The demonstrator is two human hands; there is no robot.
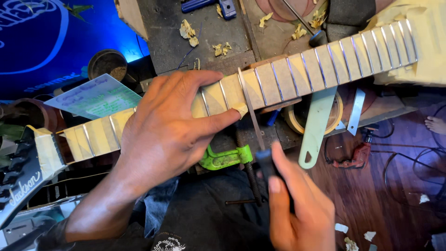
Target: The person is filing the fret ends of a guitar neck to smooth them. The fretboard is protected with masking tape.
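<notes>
Here, in the head view, a guitar neck [278,79] lies slantwise across the cluttered table [162,28], its fretboard masked with pale tape between the shining frets. The black headstock [18,176] sits at the lower left, and the far end of the neck rises toward the upper right.

The left hand [167,125] lies flat over the middle of the neck, fingers spread across the top and the thumb stretched along its near edge, pressing down rather than closing around it. The thumb tip, wrapped in a bit of tape, touches a thin metal file [251,111] that lies across the fretboard just beside the hand.

The right hand [297,204] is clamped on the file's dark handle [265,165], below the neck's near edge, with the index finger laid along it.

Under the neck a bright green clamp [225,158] grips the table edge. A roll of masking tape [297,118] and a pale green flat tool [316,128] lie just right of the file. Wood shavings [189,31] are scattered on the table beyond the neck.
</notes>
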